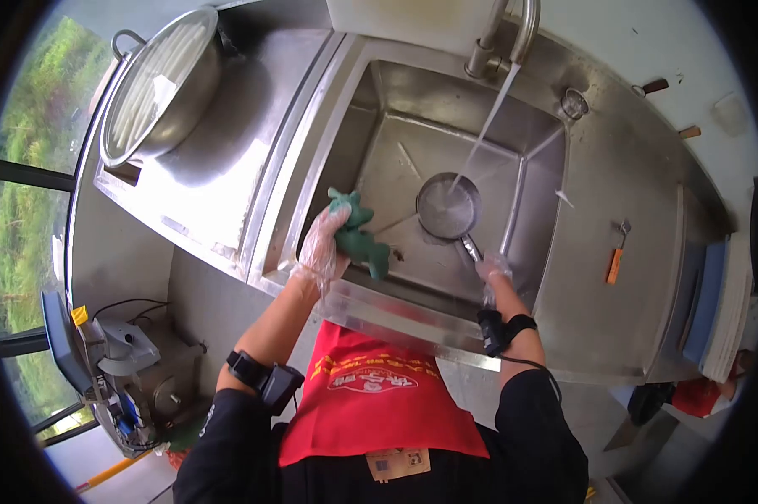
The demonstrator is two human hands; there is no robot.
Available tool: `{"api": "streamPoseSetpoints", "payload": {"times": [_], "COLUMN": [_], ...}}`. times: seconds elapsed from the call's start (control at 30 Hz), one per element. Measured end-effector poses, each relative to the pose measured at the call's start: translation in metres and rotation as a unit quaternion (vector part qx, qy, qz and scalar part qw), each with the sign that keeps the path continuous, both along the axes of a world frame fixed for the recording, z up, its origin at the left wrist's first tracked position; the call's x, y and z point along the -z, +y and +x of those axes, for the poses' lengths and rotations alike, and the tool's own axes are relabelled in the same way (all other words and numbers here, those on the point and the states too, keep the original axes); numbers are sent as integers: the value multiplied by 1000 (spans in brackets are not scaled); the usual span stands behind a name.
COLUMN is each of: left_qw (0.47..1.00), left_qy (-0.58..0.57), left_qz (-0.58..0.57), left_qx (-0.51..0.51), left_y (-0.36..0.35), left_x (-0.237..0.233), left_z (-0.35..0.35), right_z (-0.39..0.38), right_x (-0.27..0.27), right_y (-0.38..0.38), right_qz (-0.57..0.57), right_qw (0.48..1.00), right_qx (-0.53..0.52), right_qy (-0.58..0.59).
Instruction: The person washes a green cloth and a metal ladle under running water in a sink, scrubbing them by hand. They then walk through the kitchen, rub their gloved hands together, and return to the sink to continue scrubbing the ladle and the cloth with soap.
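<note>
My right hand (494,270), in a clear plastic glove, is wrapped round the handle of a small metal saucepan (447,207). The pan is in the steel sink (413,155), under a stream of water (490,118) from the faucet (483,59), and water shows inside it. Over the sink's left front side, my left hand (322,239), also gloved in clear plastic, grips a crumpled green cloth (360,239). Part of the cloth hangs down to the right of the hand. A small dark scrap (398,255) lies on the sink floor beside the cloth.
A large metal basin (190,101) with long white items stands on the left counter. On the right counter (602,189) lie a peeler-like tool with an orange handle (615,265) and a small strainer (574,103). A machine (148,361) stands at lower left by the window.
</note>
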State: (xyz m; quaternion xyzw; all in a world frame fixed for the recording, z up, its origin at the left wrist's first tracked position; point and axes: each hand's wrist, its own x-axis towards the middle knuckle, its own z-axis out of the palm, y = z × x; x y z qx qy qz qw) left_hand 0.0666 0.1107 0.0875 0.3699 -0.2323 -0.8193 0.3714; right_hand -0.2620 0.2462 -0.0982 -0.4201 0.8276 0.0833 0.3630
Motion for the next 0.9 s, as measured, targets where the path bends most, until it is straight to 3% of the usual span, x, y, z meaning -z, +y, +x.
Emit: {"api": "streamPoseSetpoints", "payload": {"times": [0.03, 0.1, 0.17, 0.23, 0.33, 0.43, 0.53, 0.6, 0.7, 0.9], "left_qw": [1000, 999, 999, 996, 990, 989, 995, 993, 985, 935], "left_qy": [3, 13, 26, 74, 121, 99, -5, -104, -167, -314], "left_qz": [5, 11, 10, 23, 49, 47, 9, -6, -25, -127], "left_qx": [13, 28, 45, 35, 55, 97, 103, 64, 45, 102], "left_y": [-3, -6, -6, -2, 3, -2, -13, -20, -28, -45], "left_x": [1, 3, -3, -9, -19, -7, 30, 88, 99, 102], "left_z": [-3, -14, -33, -56, -77, -84, -93, -96, -102, -98], "right_z": [7, 13, 11, 51, 75, 69, 53, 41, 28, 30], "right_x": [-20, -10, 24, -75, -110, -106, -102, -98, -101, -121], "right_y": [-10, -19, -20, -45, -56, -62, -57, -52, -53, -69], "right_qz": [0, -164, -303, -165, -153, -242, -363, -370, -390, -447], "right_qw": [1000, 953, 835, 724, 609, 734, 733, 753, 792, 703], "right_qx": [13, 82, 43, 303, 269, 180, 211, 216, 201, 344], "right_qy": [-11, -241, -457, -598, -730, -608, -536, -499, -423, -432]}}
